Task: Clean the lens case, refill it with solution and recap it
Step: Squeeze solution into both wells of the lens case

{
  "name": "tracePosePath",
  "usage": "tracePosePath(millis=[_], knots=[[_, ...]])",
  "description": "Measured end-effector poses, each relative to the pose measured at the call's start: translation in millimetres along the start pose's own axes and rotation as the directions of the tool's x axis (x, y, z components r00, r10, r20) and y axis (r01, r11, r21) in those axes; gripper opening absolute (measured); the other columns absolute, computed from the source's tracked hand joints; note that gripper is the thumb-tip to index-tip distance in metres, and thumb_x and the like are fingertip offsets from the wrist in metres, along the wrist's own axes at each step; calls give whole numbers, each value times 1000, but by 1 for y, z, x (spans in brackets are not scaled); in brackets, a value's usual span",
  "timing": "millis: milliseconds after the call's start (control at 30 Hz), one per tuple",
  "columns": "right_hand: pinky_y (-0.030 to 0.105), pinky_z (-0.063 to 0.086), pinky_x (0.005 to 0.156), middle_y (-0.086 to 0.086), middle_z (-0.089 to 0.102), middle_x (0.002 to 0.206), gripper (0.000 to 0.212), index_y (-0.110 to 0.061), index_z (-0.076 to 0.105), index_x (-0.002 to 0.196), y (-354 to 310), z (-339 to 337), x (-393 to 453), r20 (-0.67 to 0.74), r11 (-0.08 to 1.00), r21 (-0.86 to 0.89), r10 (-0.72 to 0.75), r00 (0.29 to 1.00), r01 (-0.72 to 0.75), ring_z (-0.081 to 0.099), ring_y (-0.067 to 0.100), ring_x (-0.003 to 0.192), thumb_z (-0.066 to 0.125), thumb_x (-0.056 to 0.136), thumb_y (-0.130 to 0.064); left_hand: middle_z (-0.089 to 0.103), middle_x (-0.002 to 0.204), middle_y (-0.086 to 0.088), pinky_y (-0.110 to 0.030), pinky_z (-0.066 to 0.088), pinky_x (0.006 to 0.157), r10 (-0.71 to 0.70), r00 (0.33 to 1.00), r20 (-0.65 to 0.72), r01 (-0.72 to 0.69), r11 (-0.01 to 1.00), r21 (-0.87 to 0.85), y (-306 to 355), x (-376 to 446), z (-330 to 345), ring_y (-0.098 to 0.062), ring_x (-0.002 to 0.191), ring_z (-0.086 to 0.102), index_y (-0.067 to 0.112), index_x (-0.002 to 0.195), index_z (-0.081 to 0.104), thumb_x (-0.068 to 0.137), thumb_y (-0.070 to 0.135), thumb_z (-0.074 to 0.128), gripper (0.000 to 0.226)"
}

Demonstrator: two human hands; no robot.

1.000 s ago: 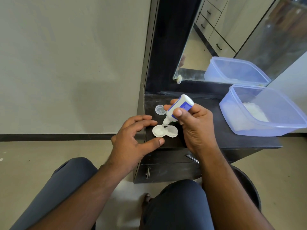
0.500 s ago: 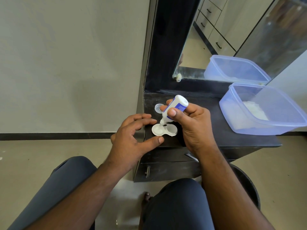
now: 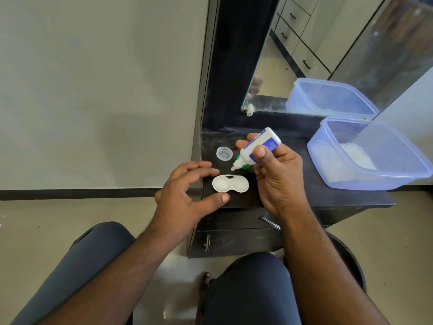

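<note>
A white, two-well plastic lens case (image 3: 230, 183) lies flat and uncapped on the dark counter (image 3: 328, 195), near its front left corner. The left hand (image 3: 187, 200) rests at the counter's edge just left of the case, its fingers (image 3: 199, 171) spread and lightly curved, with the forefinger tip close to the case's upper left rim and the thumb tip just below its lower left rim; whether either tip touches the case cannot be told. The right hand (image 3: 276, 174) grips a small white squeeze bottle with a blue label (image 3: 256, 148), thumb pressed on the label and the other fingers curled round the far side. The bottle is tilted with its nozzle pointing down and to the left, held above the case and clear of it. A green cap (image 3: 243, 165) sits partly hidden behind the nozzle. A clear round plastic cap (image 3: 224, 153) lies on the counter behind the case, apart from it. To the right stands a translucent bluish plastic tub (image 3: 365, 156) holding something white, and a mirror (image 3: 328, 55) behind reflects it
</note>
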State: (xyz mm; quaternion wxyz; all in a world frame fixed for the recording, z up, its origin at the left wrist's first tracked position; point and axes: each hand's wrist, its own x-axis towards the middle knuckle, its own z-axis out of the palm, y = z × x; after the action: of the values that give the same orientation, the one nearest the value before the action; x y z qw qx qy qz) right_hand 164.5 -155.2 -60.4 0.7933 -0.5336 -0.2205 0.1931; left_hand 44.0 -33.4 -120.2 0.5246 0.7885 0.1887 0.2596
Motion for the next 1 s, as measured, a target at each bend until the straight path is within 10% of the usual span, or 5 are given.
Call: tracePosePath(millis=[1000], knots=[[33,54,74,6,74,88,11,-12,76,83,0,5,-3,79,974,-225,23,997,-5,70,28,90,74,72,-14,52,124,33,-54,38,101,-21,1000,-22,22,999,44,5,-3,1,-7,124,49,58,107,61,58,69,66,50]])
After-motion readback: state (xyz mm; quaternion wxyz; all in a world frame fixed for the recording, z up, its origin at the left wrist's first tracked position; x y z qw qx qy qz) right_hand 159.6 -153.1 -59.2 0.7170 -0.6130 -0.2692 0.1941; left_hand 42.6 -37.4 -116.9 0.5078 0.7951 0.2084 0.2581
